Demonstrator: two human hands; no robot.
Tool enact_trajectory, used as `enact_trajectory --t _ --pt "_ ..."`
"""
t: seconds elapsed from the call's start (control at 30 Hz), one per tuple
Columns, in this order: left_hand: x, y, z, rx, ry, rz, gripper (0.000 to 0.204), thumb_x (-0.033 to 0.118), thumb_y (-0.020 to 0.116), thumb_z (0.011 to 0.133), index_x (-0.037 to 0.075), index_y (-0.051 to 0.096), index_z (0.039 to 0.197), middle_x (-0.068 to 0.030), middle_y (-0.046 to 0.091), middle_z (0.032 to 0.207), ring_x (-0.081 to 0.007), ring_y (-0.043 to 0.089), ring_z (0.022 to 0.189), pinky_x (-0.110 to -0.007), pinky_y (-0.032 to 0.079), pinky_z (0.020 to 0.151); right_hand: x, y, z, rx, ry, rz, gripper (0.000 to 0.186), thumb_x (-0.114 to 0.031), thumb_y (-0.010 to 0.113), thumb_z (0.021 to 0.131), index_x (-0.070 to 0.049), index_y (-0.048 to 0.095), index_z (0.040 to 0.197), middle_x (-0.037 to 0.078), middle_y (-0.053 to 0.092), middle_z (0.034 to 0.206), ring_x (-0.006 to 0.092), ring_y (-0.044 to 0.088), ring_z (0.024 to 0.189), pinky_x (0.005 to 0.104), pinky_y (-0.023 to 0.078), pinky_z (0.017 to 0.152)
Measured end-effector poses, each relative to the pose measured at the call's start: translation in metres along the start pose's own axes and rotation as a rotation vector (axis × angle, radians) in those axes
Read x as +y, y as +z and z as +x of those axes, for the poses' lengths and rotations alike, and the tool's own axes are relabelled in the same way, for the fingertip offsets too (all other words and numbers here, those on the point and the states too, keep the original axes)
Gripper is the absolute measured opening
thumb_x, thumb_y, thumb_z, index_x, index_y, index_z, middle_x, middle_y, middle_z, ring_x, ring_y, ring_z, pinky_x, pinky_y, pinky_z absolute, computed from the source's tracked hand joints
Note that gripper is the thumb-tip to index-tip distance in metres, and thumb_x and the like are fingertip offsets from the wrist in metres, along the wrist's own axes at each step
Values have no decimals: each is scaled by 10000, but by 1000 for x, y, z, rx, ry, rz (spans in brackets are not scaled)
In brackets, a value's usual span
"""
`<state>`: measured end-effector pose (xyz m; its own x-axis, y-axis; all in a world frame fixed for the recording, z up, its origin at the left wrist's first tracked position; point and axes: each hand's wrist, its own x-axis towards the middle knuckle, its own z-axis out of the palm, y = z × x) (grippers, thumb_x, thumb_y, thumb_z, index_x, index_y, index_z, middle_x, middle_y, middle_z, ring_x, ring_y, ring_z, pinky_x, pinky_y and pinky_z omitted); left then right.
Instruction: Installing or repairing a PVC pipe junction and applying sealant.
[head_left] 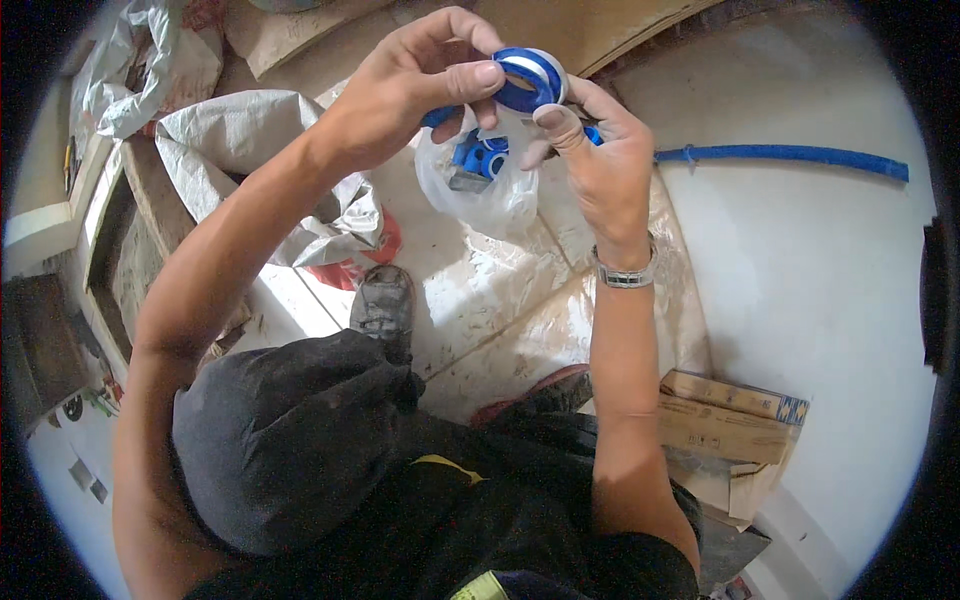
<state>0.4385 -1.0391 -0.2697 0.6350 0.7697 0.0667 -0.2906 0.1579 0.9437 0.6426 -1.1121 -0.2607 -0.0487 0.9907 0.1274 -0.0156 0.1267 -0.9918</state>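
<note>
Between my two hands is a roll of white thread seal tape on a blue spool (523,97). My left hand (420,85) pinches its left side with thumb and fingers. On the other side, my right hand (612,160) grips the roll's edge between thumb and fingers. A blue pipe (790,154) runs along the white wall to my right hand, and a bit of blue shows past that thumb. Another blue piece (440,116) pokes out below my left hand; whether it joins the pipe is hidden. Below the roll, a clear plastic bag (490,210) holds several blue pipe fittings (480,158).
White woven sacks (235,125) lie at the left beside a wooden frame (150,195). A red bag (350,272) sits near my shoe (382,305) on the tiled floor (475,285). Cardboard boxes (725,425) stand at the lower right, against the white wall (800,280).
</note>
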Motion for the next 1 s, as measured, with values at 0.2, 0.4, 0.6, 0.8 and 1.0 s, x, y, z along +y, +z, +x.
enact_trajectory --t 0.2,0.4,0.6,0.8,1.0 --pt "1 -7 2 -11 -42 -15 150 226 633 985 84 587 973 -27 649 788 -44 542 588 -188 345 425 4 3 0 12 30 184 450 -296 627 976 74 595 1230 126 710 949 182 714 778 319 622 697" --pt "13 21 0 145 3 290 249 193 664 965 11 506 1030 -88 646 908 -116 648 759 -228 528 590 -4 5 -1 12 60 136 457 -302 654 963 72 606 1221 138 715 963 190 719 798 323 616 707" --pt "26 26 1 130 20 337 453 206 707 935 -74 534 1246 -106 670 896 -139 658 770 -277 548 636 -8 8 -2 188 19 -72 273 -127 675 949 55 652 1152 103 712 911 150 692 727 281 590 632" --pt "18 -1 2 193 49 918 243 188 726 913 -30 710 1018 -103 732 871 -140 682 744 -288 563 668 27 25 -1 214 162 -86 259 -199 621 985 54 675 973 122 694 806 157 677 671 302 568 619" --pt "3 -22 14 95 -124 775 222 210 719 908 47 705 1058 -97 722 899 -156 666 731 -276 525 606 156 18 15 -171 146 -1133 265 -307 626 884 -61 723 895 177 715 853 343 708 733 426 563 681"
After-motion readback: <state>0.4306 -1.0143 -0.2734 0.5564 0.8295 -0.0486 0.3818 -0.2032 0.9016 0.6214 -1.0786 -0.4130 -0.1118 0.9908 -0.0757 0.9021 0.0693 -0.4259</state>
